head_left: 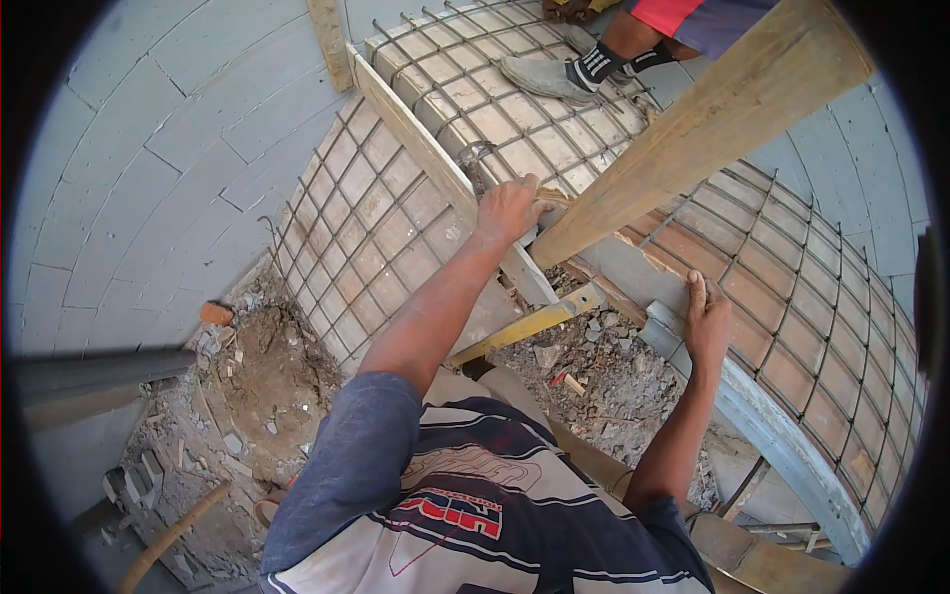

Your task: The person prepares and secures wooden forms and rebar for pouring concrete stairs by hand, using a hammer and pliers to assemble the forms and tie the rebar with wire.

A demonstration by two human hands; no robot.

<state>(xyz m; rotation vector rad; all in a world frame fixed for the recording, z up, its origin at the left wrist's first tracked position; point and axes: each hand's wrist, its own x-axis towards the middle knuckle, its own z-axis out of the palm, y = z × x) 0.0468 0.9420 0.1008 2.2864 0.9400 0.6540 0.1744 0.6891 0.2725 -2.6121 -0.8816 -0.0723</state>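
Note:
A short wooden board (pixel 633 272) with a splintered upper edge spans between my two hands, along the edge of the formwork. My left hand (pixel 510 210) is closed at its far-left end, beside a long upright plank (pixel 426 148). The right end is pinched between the thumb and fingers of my right hand (pixel 707 319). A thick timber post (pixel 703 129) slants up just in front of the board. Below it lies a yellow spirit level (pixel 529 322). A metal piece (pixel 477 156) pokes out just beyond my left hand.
Rebar mesh (pixel 356 213) covers the formwork on both sides. A person's shoe (pixel 546 77) rests on the upper mesh. Rubble (pixel 594 361) lies below the board, near a curved metal strip (pixel 792 445). A block wall (pixel 148 178) rises at left, with a brick piece (pixel 216 313) near its foot.

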